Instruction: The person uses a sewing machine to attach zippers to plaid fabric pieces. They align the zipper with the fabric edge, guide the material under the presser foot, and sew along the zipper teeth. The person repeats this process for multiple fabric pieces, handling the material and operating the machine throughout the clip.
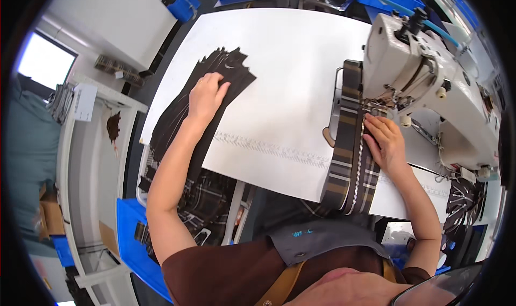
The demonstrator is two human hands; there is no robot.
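Plaid panel [339, 171] lay on the white table [285, 80], right edge by the sewing machine's [411, 64] foot, zipper [358, 169] running lengthwise. From my remote view, right hand [386, 139] rested flat, fingers together, thumb apart. Left hand [208, 93] curled over dark strips [180, 109]; I couldn't tell whether it pinched any. I judged light, even pressure best, zipper straight, fingertips clear of the needle.

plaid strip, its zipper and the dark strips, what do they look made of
The plaid strip looks like matte woven fabric, judging by its crossing bands; its zipper seems metal, from the silvery teeth. The dark strips look like dull cloth or leather-like sheet, thinly layered; which is unclear.
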